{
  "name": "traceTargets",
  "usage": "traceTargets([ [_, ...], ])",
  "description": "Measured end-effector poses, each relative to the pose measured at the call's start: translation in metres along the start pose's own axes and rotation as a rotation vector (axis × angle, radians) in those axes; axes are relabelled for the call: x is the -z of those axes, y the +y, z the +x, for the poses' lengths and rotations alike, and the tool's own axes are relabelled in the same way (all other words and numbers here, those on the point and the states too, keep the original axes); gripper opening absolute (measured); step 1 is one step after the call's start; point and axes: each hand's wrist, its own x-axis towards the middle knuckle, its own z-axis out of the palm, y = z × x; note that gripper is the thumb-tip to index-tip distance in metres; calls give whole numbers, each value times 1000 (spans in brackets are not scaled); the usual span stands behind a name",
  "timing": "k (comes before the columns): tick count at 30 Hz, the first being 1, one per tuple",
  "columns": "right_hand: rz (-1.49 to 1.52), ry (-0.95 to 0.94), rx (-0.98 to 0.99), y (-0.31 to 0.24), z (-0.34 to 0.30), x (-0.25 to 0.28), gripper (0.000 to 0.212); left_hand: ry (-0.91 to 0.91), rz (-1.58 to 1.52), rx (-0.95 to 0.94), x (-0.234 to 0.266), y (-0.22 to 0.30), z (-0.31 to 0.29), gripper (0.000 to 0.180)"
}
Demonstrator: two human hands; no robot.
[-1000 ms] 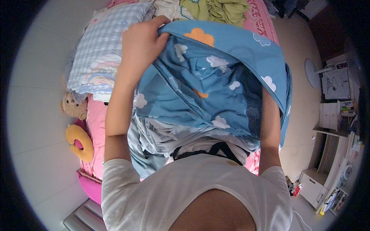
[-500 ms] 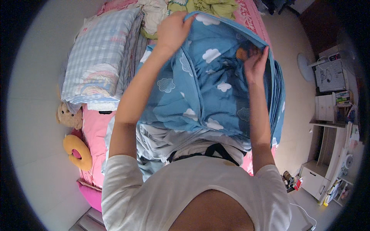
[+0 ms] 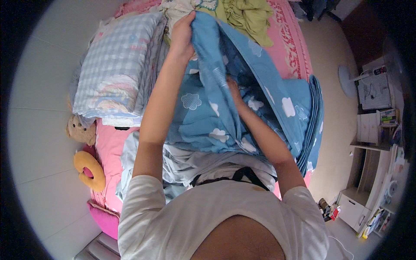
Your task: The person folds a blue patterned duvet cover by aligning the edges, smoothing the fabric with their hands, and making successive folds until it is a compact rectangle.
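Head view, looking down over white-shirted shoulders onto a bed.

Left hand (image 3: pixel 182 37) up high, arm stretched fwd, fingers clamped on the top edge of a blue cloud-print duvet cover (image 3: pixel 208 117). Cover lifted at that corner, rest hanging down in front of the body and spreading to the right, w/ stacked folds along the right edge just over the pink sheet (image 3: pixel 299 56).

Right hand (image 3: pixel 232 86) lower and to the right of the left, pushed into the cover's folds; only back of hand and wrist showing, fingers buried in fabric, so can't tell whether closed on cloth or loose. Hands apart, one above the other, both in contact w/ the same cover.

Below the blue cover, nearer the body: pale grey-white striped bedding (image 3: pixel 190 162), bunched, partly under the cover's lower edge.

Left of the left arm: folded blue-and-white checked quilt (image 3: pixel 117 65) w/ pastel pattern, lying on the bed, just beside the cover. Beyond the left hand, top of pic: crumpled olive-green cloth (image 3: pixel 247 17) on the pink sheet.

Far left edge of bed: tan teddy bear (image 3: pixel 80 130), and below it a yellow ring-shaped cushion (image 3: pixel 89 171), both against the pale wall side.

Right side, on beige floor well apart from bed: white standing fan (image 3: pixel 349 82) and white shelf unit (image 3: pixel 372 130) w/ small items, too small to make out.
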Motion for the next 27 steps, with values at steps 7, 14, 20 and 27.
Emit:
traceTargets([
  [7,-458,-399,247,-82,-7,6,44,15,11,-66,-3,15,-12,24],
  [14,94,-294,-30,-89,-64,-6,44,62,63,13,32,-3,7,23],
  [20,-703,234,12,-52,-63,145,34,-203,-132,173,13,6,-1,25],
  [27,95,-13,36,-201,-82,92,53,-362,-212,109,-21,-29,-10,38],
])
